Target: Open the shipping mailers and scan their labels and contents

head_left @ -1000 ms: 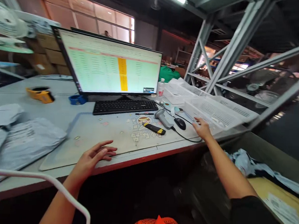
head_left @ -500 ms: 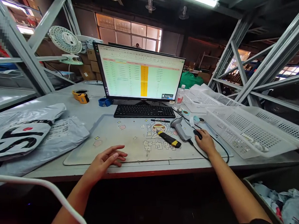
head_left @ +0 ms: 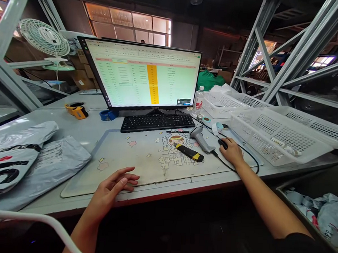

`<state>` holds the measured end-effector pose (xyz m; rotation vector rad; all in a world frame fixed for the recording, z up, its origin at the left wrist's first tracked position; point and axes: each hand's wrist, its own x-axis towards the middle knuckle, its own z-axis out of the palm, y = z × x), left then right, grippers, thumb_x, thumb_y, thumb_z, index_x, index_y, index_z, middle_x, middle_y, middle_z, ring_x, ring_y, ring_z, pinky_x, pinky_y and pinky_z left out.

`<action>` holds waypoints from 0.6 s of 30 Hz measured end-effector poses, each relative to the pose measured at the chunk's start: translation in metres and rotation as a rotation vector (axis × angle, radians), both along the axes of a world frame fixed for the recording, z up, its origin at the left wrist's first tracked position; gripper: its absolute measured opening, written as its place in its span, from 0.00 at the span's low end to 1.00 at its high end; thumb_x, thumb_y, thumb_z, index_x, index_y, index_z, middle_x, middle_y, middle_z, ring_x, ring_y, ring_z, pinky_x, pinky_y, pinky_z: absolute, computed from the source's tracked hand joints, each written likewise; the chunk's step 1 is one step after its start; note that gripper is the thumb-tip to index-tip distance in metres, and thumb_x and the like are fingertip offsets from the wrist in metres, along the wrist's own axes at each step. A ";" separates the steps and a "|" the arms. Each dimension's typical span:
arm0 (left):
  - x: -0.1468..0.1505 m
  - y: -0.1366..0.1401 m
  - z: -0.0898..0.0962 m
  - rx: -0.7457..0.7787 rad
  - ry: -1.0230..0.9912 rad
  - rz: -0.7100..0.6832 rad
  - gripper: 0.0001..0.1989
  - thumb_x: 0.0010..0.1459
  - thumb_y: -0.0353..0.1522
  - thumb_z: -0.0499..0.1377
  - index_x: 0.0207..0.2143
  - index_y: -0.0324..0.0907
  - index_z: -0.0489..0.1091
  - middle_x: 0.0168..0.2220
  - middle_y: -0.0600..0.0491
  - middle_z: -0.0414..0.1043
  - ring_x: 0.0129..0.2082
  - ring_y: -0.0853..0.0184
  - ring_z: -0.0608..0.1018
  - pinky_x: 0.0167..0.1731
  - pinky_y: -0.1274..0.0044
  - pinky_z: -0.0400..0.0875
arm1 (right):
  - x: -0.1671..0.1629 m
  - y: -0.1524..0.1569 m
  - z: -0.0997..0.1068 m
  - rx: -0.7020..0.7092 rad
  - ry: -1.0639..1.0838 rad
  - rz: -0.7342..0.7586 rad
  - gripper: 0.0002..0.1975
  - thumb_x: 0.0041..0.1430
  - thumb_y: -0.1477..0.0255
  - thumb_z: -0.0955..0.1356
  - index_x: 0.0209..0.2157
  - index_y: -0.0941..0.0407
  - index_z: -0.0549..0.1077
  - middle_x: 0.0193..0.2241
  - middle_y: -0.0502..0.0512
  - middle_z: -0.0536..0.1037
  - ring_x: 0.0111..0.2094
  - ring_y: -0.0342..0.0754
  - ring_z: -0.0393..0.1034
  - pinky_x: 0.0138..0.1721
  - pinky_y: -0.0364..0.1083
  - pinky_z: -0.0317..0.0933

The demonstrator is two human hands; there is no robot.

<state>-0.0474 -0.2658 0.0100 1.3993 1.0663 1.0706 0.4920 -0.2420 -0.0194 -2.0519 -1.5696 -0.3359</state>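
Observation:
My right hand rests over a black computer mouse on the right part of the printed desk mat. At the mat's front edge lies my left hand, fingers loosely spread and holding nothing. Between the hands are a black and yellow utility knife and a grey barcode scanner with its cable. Behind them stand a black keyboard and a monitor showing a spreadsheet with an orange column. A pen lies just in front of the keyboard.
Plastic mailer bags are piled at the left. Tape dispensers stand behind them, one yellow, one blue. White perforated baskets and a bottle occupy the right. A white tube crosses the lower left; a bin sits lower right.
The view has turned slightly, so the monitor and desk items appear shifted left. My left hand stays at the mat's edge and my right hand stays on the mouse.

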 end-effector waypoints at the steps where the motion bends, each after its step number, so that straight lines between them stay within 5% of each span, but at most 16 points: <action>1: -0.001 0.001 -0.001 0.000 -0.001 -0.002 0.30 0.61 0.51 0.65 0.56 0.39 0.75 0.46 0.41 0.82 0.42 0.55 0.84 0.42 0.68 0.81 | -0.001 0.000 0.000 -0.001 0.000 -0.001 0.23 0.63 0.67 0.65 0.58 0.55 0.77 0.58 0.62 0.75 0.56 0.61 0.72 0.56 0.56 0.68; 18: 0.000 -0.001 0.000 -0.001 -0.004 0.013 0.28 0.62 0.52 0.65 0.55 0.42 0.76 0.45 0.44 0.82 0.41 0.56 0.84 0.41 0.70 0.81 | -0.005 -0.002 0.005 -0.015 0.008 -0.019 0.24 0.62 0.68 0.65 0.59 0.55 0.76 0.58 0.61 0.75 0.56 0.62 0.72 0.53 0.56 0.70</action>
